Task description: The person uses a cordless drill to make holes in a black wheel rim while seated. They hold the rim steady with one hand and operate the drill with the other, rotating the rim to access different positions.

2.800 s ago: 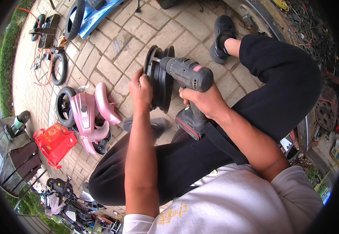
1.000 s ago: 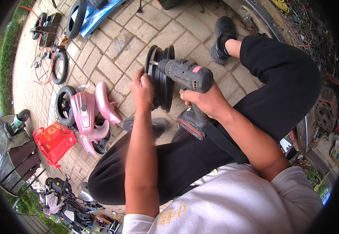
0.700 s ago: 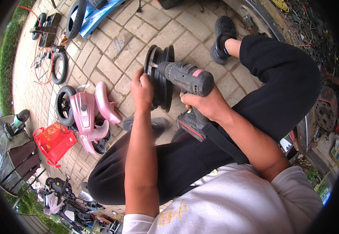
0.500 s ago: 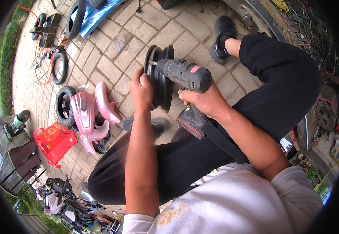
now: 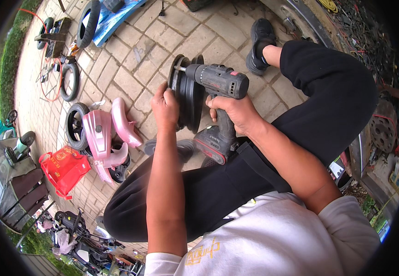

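My left hand (image 5: 166, 109) is closed on the near-left rim of a black wheel rim (image 5: 191, 103), which stands on edge above the paving. In my right hand (image 5: 239, 112) is a dark cordless drill (image 5: 218, 80), gripped by its handle, with the battery (image 5: 216, 142) low beside my thigh. The drill's chuck points left, and its bit reaches across to the upper part of the wheel rim's left face. What exactly the bit tip touches is too small to tell. My left fingertips are partly hidden behind the rim.
Pink body panels (image 5: 99, 133) and a small tyre (image 5: 76, 126) lie left of my knee, near a red bag (image 5: 65, 170). More tyres (image 5: 70, 82) lie at the far left. A tangle of cables (image 5: 369, 55) fills the upper right. Parked scooters (image 5: 87, 248) stand at lower left.
The drill has turned in my right hand: its battery end has swung left and its body has levelled slightly. The wheel rim has tilted a little, while my left hand keeps its hold.
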Tool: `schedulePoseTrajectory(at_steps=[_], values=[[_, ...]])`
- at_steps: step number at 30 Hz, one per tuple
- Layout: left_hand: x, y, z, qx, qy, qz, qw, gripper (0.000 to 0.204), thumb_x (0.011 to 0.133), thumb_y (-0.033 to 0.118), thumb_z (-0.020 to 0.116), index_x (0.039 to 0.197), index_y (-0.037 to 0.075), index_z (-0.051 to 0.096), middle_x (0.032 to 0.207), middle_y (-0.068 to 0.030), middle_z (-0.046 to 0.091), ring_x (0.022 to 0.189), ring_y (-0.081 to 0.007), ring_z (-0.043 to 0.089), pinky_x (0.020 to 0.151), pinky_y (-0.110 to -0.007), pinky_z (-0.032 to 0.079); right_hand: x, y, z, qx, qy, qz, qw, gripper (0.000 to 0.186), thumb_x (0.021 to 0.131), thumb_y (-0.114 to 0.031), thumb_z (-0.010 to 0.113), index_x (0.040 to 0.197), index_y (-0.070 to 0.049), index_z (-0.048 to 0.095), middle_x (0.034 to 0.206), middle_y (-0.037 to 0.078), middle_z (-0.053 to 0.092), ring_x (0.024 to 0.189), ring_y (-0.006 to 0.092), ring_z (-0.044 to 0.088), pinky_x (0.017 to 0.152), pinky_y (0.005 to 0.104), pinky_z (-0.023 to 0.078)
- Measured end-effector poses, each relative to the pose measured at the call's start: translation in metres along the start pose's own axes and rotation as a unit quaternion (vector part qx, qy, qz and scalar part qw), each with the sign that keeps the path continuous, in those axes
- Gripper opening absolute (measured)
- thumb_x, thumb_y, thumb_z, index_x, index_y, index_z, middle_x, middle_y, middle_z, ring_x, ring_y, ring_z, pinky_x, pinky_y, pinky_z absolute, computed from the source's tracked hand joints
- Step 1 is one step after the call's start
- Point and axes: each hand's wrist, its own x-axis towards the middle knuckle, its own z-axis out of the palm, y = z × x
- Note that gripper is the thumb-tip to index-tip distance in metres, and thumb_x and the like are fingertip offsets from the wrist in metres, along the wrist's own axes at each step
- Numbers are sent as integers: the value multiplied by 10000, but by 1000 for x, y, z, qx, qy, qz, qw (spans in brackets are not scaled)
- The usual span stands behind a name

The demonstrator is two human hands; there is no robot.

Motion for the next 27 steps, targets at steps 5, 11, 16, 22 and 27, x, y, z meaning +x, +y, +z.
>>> schedulePoseTrajectory(at_steps=[5, 11, 16, 22, 27], values=[[1, 0, -3, -22, 14, -23, 999, 384, 902, 133, 487, 1157, -92, 665, 701, -104, 626, 642, -154, 574, 626, -307, 485, -10, 4, -2, 22, -34, 2, 999, 168, 776, -27, 664, 940, -4, 633, 749, 64, 630, 577, 157, 610, 521, 320, 508], [-3, 2, -7, 8, 20, 7, 1000, 377, 897, 128, 479, 1141, -89, 668, 691, -100, 615, 635, -159, 569, 617, -308, 478, 1, 2, 0, 24, -23, 23, 999, 235, 787, -15, 651, 1020, 2, 622, 828, 87, 639, 594, 158, 612, 529, 314, 514], [-2, 6, -8, 9, 25, 7, 1000, 371, 892, 121, 478, 1131, -86, 671, 688, -122, 626, 637, -178, 584, 628, -327, 488, -4, 2, 0, 11, -37, 20, 999, 215, 787, -20, 658, 997, 0, 618, 810, 92, 640, 585, 159, 614, 522, 318, 515], [-9, -4, -4, 41, 21, 11, 999, 396, 911, 163, 477, 1164, -70, 672, 831, -248, 699, 765, -318, 688, 753, -395, 535, 7, 14, -8, 8, -21, -11, 1000, 133, 779, -43, 684, 896, -14, 628, 717, 63, 616, 549, 160, 608, 513, 321, 512], [-6, -2, -2, 32, 19, 0, 999, 358, 906, 154, 491, 1137, -44, 677, 1037, -324, 667, 1003, -468, 652, 921, -471, 514, -8, 5, -1, -7, -10, 29, 1000, 445, 765, -40, 625, 1198, -44, 520, 830, 89, 596, 555, 184, 603, 486, 338, 542]])
